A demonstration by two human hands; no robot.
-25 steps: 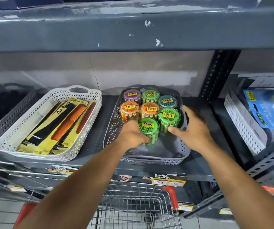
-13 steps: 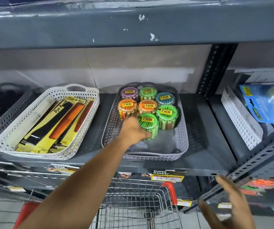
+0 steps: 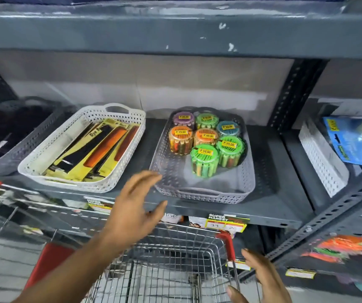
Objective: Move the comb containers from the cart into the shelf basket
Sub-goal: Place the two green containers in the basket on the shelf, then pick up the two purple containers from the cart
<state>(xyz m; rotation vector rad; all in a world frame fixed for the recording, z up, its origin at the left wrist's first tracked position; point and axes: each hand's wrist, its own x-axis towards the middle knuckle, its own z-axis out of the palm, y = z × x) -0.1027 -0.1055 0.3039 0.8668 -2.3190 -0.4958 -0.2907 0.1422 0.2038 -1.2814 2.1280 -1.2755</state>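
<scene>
Left hand (image 3: 135, 209) raised, fingers spread, right hand (image 3: 263, 281) low, empty

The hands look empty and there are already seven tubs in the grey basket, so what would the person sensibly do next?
Probably reach down into the cart for another container. Both the left hand and the right hand are open and hold nothing, the right one low by the cart's red corner. The grey basket has bare floor at its front. Whether any containers remain in the cart cannot be seen.

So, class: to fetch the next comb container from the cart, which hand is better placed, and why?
Probably the right hand: it is open and already low at the cart rim, while the left hand, also open, is higher, beside the grey basket.
</scene>
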